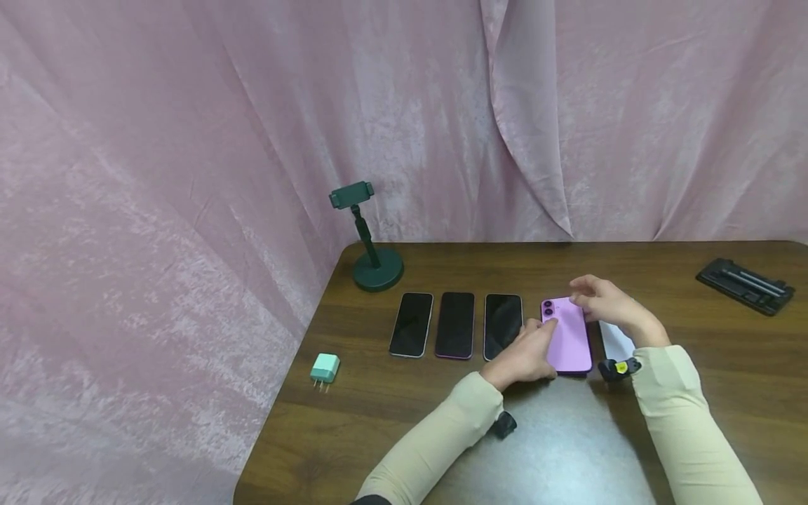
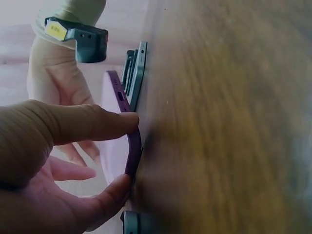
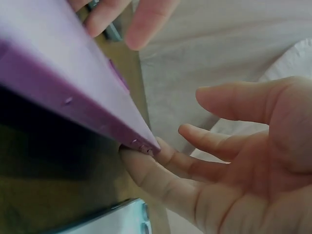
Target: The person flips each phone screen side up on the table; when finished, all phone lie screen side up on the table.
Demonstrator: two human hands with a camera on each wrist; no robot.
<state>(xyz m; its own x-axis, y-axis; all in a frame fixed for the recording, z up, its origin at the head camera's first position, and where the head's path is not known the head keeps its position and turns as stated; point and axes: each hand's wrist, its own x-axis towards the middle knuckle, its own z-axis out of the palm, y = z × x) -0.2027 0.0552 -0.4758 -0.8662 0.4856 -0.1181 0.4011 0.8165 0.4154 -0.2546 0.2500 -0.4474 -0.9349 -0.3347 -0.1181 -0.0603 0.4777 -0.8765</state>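
Note:
A purple smartphone lies back up, its two camera lenses at the top left. Its near end is raised off the table in the left wrist view. My left hand pinches it at the lower left, with the thumb on the bottom edge and a finger at the corner. At the far right corner is my right hand. Its fingertips touch the phone's corner from below, while the thumb stays apart. A white phone lies partly hidden beneath the right wrist.
Three dark-screened phones, left, middle and right, lie in a row. A green phone stand stands at the back left, a mint charger plug at the left edge. A black folded holder lies far right.

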